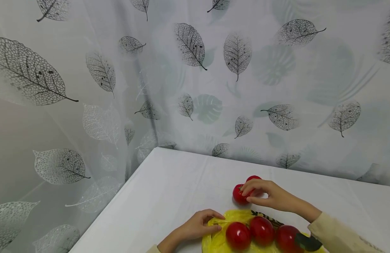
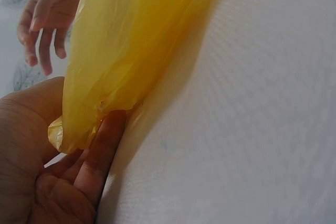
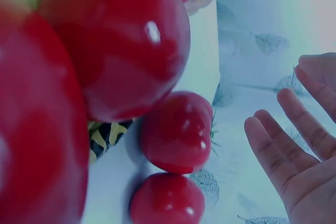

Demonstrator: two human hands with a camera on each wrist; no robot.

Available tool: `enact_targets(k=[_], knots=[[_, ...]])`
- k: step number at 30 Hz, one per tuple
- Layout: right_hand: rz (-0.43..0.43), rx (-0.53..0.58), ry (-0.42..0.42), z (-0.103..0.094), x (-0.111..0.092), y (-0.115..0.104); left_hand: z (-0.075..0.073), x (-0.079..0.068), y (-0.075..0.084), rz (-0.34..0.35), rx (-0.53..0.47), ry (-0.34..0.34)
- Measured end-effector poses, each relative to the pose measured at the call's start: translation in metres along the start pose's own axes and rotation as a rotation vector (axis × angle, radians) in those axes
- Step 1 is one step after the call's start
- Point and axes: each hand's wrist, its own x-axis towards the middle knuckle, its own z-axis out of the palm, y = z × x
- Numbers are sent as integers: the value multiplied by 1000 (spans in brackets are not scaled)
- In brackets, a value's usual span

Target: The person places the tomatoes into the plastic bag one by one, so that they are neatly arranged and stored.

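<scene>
**Tomatoes beside the yellow bag**

Nearest us, our left hand [image 1: 198, 226] pinches the edge of the yellow bag [image 1: 215, 239], which carries three tomatoes [image 1: 261, 230] on the white surface [image 1: 169, 189]. Just beyond, our right hand [image 1: 266, 195] arches with loose, open fingers over two loose tomatoes [image 1: 240, 195]. We judge it best to pin the bag flat and take one tomato at a time. The farther tomato is mostly hidden, the bag cut off below.

Both hands are bare; the right arm wears a cream long sleeve [image 1: 337, 233] with faint lettering.
</scene>
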Motion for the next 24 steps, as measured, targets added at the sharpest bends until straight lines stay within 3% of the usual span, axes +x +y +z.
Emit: enact_targets(k=[14,24], knots=[[75,-18,72,-16,0,23,-1,-1,2,-35,-5,6],[155,-72,78,-24,-2,37,0,-2,2,-19,-27,-2]])
